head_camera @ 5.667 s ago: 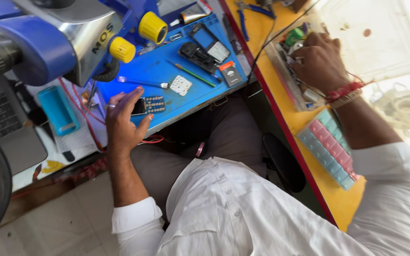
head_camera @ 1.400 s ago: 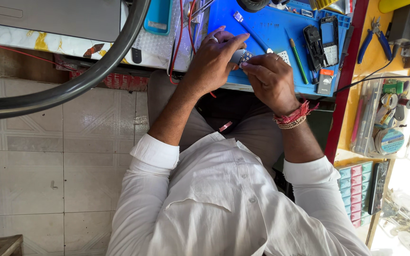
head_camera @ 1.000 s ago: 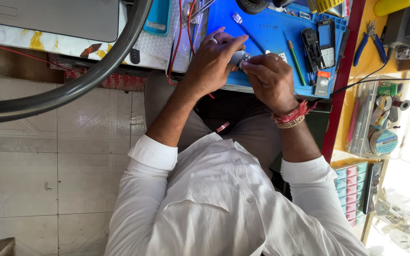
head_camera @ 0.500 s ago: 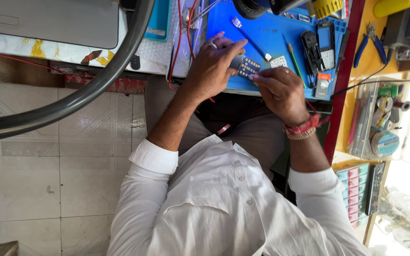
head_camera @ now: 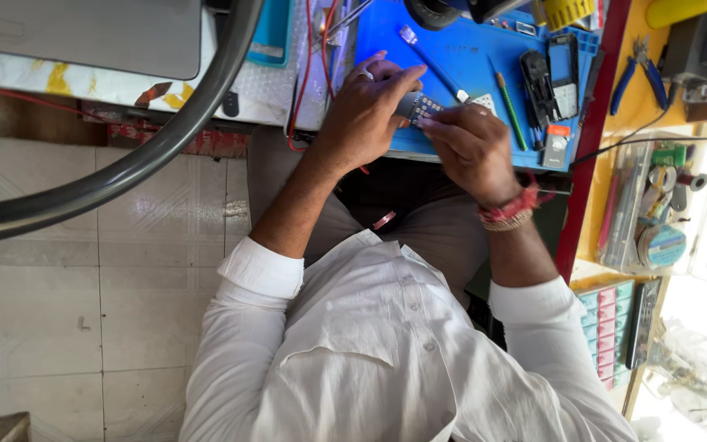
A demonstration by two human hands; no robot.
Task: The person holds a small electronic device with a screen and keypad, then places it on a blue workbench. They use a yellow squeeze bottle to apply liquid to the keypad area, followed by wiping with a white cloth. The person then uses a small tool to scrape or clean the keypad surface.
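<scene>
Pale floor tiles [head_camera: 83, 327] fill the lower left of the head view, under a seated person in a white shirt [head_camera: 386, 360] with rolled cuffs. Above the lap, both forearms reach up to the near edge of a blue work mat [head_camera: 460, 41]. The left hand [head_camera: 362, 115] curls around a small keypad phone [head_camera: 419, 106], thumb and fingers closed on its left side, holding it just over the mat's front edge. The right hand [head_camera: 472, 143], with red thread bands [head_camera: 505, 211] at the wrist, meets the phone from the right; its fingertips press against the lower end of the keypad, fingers bent and close together, pinching that end.

Just beyond the hands on the mat lie a thin tool with a pale blue tip [head_camera: 423, 49], a green pencil [head_camera: 509, 102], a dark phone shell [head_camera: 538, 78] and an open phone frame [head_camera: 566, 69]. Red wires [head_camera: 303, 74] trail down the left side of the mat. To the right, a yellow bench [head_camera: 632, 98] carries blue-handled pliers [head_camera: 636, 74], and a tray of tools and tape rolls [head_camera: 648, 213]. Farther left, a thick black hose [head_camera: 124, 176] sweeps across the floor, past a grey laptop lid [head_camera: 83, 33].
</scene>
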